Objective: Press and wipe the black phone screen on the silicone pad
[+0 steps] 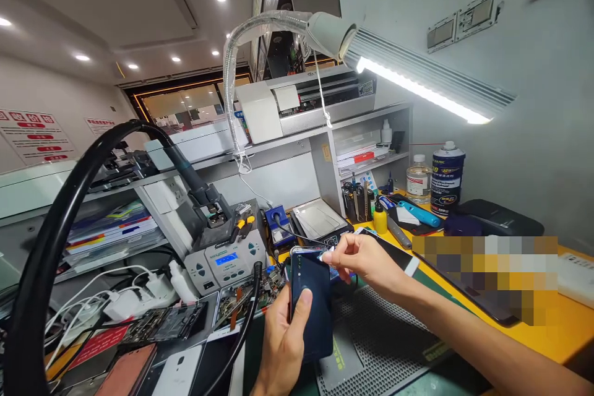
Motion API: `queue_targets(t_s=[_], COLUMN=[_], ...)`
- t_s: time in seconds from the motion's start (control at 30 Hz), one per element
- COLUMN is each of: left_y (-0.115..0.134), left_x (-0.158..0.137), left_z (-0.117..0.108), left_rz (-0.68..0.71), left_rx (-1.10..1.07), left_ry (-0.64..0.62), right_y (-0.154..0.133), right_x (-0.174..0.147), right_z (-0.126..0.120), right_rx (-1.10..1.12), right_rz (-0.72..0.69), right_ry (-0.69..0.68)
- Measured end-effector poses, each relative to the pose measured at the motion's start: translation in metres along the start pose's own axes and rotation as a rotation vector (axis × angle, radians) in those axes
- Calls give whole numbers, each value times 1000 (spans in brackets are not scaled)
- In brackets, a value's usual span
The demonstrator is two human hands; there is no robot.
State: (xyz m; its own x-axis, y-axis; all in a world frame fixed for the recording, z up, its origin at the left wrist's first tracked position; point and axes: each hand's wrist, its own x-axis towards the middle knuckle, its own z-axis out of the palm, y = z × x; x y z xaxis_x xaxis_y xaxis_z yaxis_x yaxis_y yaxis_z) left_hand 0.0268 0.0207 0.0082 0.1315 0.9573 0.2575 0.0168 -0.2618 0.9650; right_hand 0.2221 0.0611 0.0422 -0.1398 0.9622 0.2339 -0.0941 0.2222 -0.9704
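My left hand [284, 335] is wrapped round a dark blue smartphone [318, 312], thumb lying on its back. The phone stands nearly upright, and its camera lenses show near the top left. At its upper right corner my right hand [361, 260] pinches a small whitish piece [327, 255], too small to name, against or close to the edge. Below the hands lies a grey perforated mat [394, 337]. Just behind my right hand, a white-edged phone [408, 263] rests on the table.
A soldering station [227, 266] with a blue display stands left of the phone. A thick black hose [60, 198] arches across the left side. An LED lamp [427, 77] hangs overhead. Spare phones [179, 371] lie front left; a spray can [448, 179] and yellow bottle [380, 220] stand behind right.
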Motion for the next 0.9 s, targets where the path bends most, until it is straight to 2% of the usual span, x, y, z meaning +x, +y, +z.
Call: queue_targets(t_s=[0.17, 0.43, 0.67, 0.9], left_y=[5, -7, -15, -18], left_x=[-4, -2, 2, 3], left_z=[3, 2, -3, -4], left_rz=[96, 356, 432, 547], left_rx=[161, 285, 357, 441], left_ry=[60, 119, 24, 48], right_y=[-2, 1, -9, -8], right_x=[0, -2, -14, -19], right_z=[-5, -2, 16, 20], right_rx=[20, 206, 277, 348], right_rz=[-33, 52, 107, 114], right_ry=[-3, -44, -69, -131])
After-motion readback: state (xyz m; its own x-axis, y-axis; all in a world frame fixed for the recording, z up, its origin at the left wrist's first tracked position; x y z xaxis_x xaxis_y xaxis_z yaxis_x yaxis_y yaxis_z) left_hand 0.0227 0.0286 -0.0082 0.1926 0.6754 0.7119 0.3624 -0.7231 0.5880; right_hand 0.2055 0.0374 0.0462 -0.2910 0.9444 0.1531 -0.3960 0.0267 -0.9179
